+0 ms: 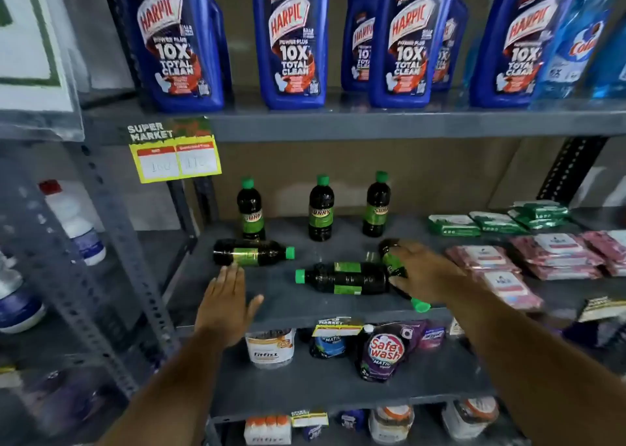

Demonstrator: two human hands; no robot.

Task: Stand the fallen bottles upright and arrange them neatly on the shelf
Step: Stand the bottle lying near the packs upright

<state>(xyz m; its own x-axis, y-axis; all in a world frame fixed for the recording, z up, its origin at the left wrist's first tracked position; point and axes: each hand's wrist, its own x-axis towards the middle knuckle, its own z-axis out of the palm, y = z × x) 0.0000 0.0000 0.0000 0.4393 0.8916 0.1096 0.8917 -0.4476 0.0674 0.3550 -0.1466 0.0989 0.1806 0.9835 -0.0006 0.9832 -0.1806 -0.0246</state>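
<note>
Right hand point(423, 269) lies over a fallen bottle point(394, 264), fingers wrapped on its body; this bottle angles toward the shelf edge point(338, 313), green cap near the wrist. Left hand point(225, 305) open, palm down, fingers spread, holding nothing, hovering at the shelf edge.

Just beyond the left fingertips: second fallen bottle point(250, 252), on its side, cap pointing right. Between the hands: third fallen bottle point(345, 278), on its side, cap pointing left, base touching the gripped bottle.

Behind all three, farther from the hands: upright bottles point(321, 208) in a row of three, spaced apart. Right of the right hand: pink packets point(555, 259), flat.
</note>
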